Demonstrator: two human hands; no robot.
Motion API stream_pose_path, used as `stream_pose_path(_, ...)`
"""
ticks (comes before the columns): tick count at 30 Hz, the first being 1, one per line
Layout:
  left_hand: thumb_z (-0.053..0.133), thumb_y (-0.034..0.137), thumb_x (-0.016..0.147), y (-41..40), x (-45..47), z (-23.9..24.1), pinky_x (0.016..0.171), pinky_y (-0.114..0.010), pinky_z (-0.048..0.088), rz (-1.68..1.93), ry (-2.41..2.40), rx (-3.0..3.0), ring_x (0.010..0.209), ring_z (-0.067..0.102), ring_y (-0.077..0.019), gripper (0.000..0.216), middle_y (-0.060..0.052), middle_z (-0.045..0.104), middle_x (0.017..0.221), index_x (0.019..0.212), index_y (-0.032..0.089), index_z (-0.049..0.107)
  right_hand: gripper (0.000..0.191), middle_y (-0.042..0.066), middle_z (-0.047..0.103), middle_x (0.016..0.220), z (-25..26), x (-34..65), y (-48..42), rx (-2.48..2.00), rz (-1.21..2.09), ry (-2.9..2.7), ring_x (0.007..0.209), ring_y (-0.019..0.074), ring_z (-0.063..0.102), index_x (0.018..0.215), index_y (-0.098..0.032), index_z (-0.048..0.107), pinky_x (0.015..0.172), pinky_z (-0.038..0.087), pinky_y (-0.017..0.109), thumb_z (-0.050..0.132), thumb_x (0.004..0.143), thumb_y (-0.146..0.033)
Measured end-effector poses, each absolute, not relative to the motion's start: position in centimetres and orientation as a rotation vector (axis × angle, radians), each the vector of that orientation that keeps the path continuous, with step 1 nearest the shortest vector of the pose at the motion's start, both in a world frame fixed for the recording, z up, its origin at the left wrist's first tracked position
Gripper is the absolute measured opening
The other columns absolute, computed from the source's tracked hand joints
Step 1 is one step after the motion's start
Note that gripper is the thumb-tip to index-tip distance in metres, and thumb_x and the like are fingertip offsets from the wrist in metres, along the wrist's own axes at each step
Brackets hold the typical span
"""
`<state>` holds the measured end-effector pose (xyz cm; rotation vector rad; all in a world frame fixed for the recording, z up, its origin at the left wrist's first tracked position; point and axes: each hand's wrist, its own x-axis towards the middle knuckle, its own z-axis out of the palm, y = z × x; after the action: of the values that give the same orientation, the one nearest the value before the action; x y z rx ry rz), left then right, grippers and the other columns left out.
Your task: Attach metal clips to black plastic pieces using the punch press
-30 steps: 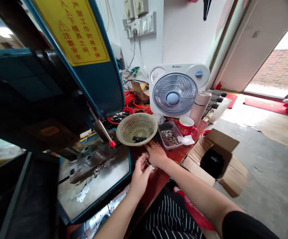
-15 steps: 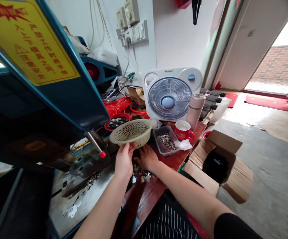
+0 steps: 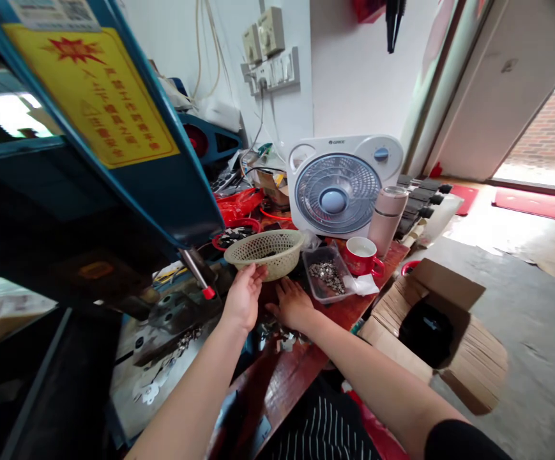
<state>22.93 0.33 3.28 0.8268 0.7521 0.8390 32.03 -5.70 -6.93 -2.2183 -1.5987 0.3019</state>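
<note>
Evidently, the left hand [image 3: 244,299] steadies the plastic basket [image 3: 264,252] while the right hand [image 3: 292,305] works low beside it.

Just ahead of the left fingertips, the basket meets a hand whose fingers lie close together; whether they pinch the wall I cannot tell. The right hand is palm down with fingers spread, near the basket's underside; anything beneath its palm is hidden. Loose metal pieces [image 3: 284,340] lie on the table just nearer the wearer than that hand. The step looks like handling the basket among these parts; the next move calls for keeping it level. Beyond the right hand, the fan [image 3: 334,185] reads "GREE". Left of the left hand, the machine's yellow label [image 3: 95,96] bears a red burst and Chinese characters too blurred to read.
</note>
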Motion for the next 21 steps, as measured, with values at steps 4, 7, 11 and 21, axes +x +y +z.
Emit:
stream_pose_path(4,0.055,0.022,0.082,0.2,22.4,2.6,0.086,-0.026,0.04,0.814,0.76,0.811,0.081,0.064,-0.0128,0.008,-0.003,0.069,0.084,0.085,0.018,0.061,0.072,0.018,0.037,0.144,-7.0,32.1,-6.5,-2.2,0.275,-1.634,0.136,0.0276,0.027,0.139,-0.006,0.036,0.111,0.018,0.036,0.038,0.088,-0.057)
stream_pose_path(7,0.055,0.022,0.082,0.2,22.2,2.3,0.088,-0.026,0.039,0.812,0.764,0.802,0.084,0.064,-0.013,0.008,-0.002,0.069,0.085,0.084,0.018,0.062,0.072,0.018,0.032,0.146,-7.2,32.4,-5.4,-2.245,0.267,-1.583,0.137,0.0284,0.022,0.141,-0.006,0.032,0.111,0.019,0.037,0.039,0.088,-0.055)
stream_pose_path(11,0.054,0.022,0.082,0.4,21.9,2.5,0.089,-0.027,0.038,0.798,0.753,0.809,0.084,0.064,-0.0134,0.009,-0.003,0.069,0.085,0.085,0.018,0.062,0.071,0.02,0.032,0.146,-7.6,32.3,-3.6,-2.291,0.274,-1.531,0.137,0.0306,0.021,0.14,-0.006,0.034,0.111,0.015,0.043,0.039,0.088,-0.055)
stream_pose_path(21,0.057,0.019,0.079,1.3,22.0,2.8,0.089,-0.026,0.04,0.765,0.648,0.808,0.086,0.064,-0.0138,0.01,-0.004,0.069,0.09,0.089,0.018,0.061,0.065,0.013,0.037,0.145,-7.4,32.6,-4.4,-2.265,0.2,-1.573,0.136,0.0262,0.024,0.14,-0.015,0.035,0.111,0.015,0.04,0.038,0.089,-0.055)
